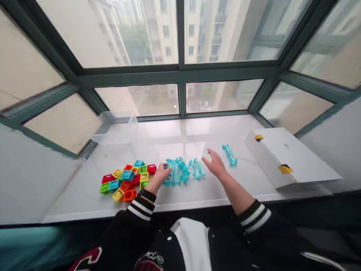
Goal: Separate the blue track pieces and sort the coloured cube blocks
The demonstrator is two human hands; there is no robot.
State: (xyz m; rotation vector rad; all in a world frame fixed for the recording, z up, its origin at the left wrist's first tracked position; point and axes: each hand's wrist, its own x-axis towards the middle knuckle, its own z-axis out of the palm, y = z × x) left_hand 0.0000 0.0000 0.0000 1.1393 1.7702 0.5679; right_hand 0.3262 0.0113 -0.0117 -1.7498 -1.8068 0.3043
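Note:
My left hand is closed at the left end of a row of see-through blue plastic track pieces, its fingertips on the nearest one. Part of those fingers is hidden behind the hand. A curved blue piece lies just right of the row, with a small gap between. My right hand hovers to the right of that curved piece, fingers apart and holding nothing. Farther right, a single blue piece rests on the white sill, apart from the others.
Left of my left hand lies a pile of red, yellow, green, orange and blue plastic blocks. A clear plastic bin stands at the back left. At the right is a white box with yellow-black tape. Green-framed windows enclose the sill.

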